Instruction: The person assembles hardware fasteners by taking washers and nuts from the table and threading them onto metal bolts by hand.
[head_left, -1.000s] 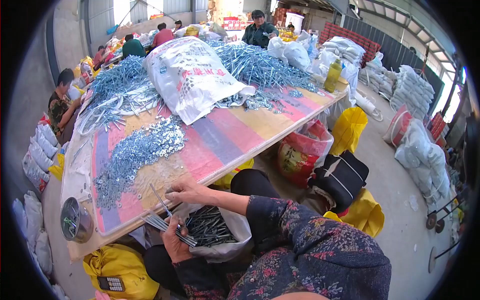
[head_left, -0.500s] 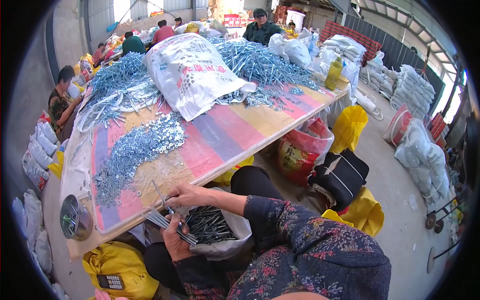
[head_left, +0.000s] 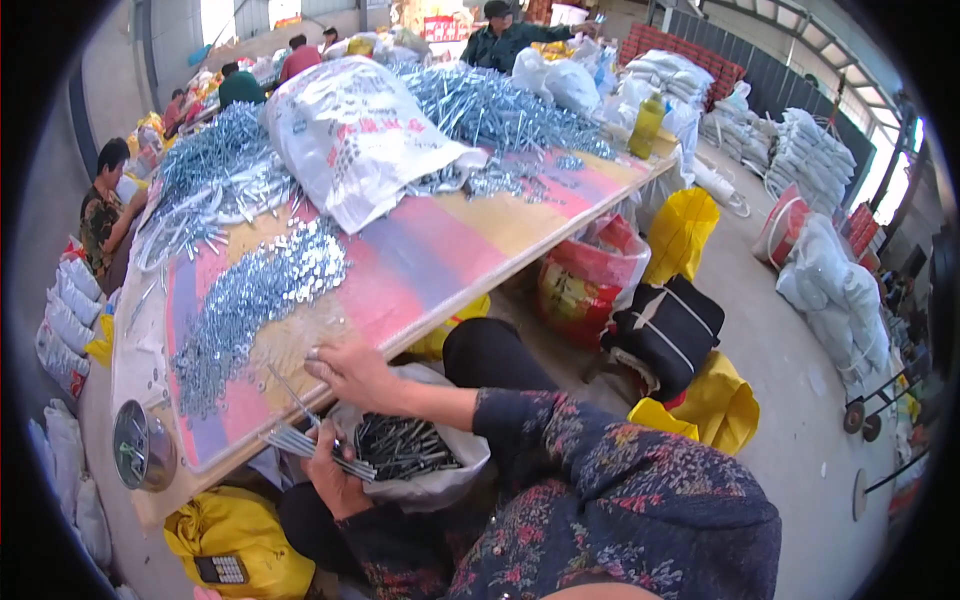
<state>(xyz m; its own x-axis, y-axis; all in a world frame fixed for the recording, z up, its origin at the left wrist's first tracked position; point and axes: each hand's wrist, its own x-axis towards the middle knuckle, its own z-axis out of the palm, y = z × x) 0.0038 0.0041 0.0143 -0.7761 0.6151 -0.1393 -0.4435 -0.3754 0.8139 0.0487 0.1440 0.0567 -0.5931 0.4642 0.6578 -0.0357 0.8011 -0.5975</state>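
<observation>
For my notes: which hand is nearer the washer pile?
Right. The right hand is close beside the washer pile; the left hand, holding rods, is farther, at the open sack.

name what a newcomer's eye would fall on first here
Most likely the big white sack slumped on the table, with heaps of shiny rods to either side of it. Next, perhaps, the spread of small washers nearer the person, and the left hand holding thin rods beside an open bag of dark pieces.

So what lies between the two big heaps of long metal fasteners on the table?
A white printed sack lies between the left heap and right heap, in the head view.
</observation>
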